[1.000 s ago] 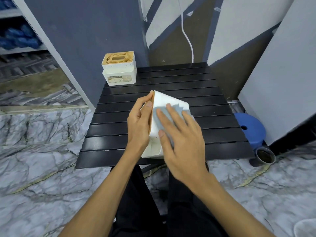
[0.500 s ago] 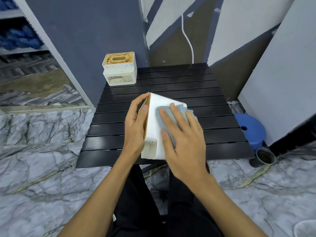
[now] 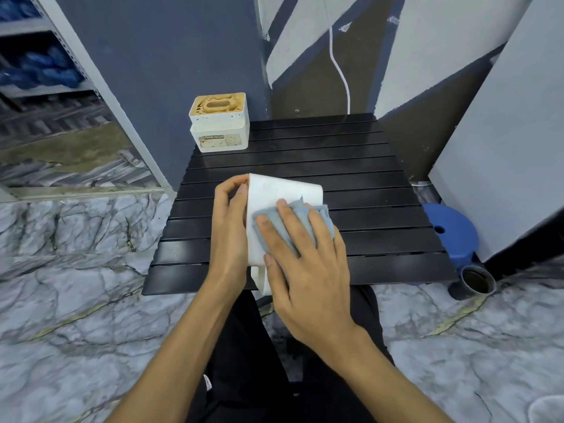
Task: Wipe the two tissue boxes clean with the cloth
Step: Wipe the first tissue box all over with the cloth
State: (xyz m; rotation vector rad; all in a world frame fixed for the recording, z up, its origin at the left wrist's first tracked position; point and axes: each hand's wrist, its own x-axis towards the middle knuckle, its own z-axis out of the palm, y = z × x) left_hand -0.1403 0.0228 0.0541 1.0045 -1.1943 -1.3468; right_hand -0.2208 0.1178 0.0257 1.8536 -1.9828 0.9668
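Note:
A white tissue box (image 3: 283,190) lies tipped on its side near the front of the black slatted table (image 3: 366,184). My left hand (image 3: 229,233) grips its left side, thumb and fingers curled round the edge. My right hand (image 3: 305,264) lies flat on the box's upper face and presses a light blue cloth (image 3: 320,215) against it with straight fingers. A second white tissue box (image 3: 219,129) with a tan wooden lid stands upright at the table's back left corner, untouched.
A blue stool (image 3: 451,233) and a dark cup (image 3: 477,280) sit on the marble floor right of the table. A white cable (image 3: 338,65) hangs on the wall behind. Grey panels lean at right; a metal shelf stands at left.
The box in my hands has turned, so its wooden lid is hidden and a white face looks up. My right hand with the cloth has slid slightly down and right across it.

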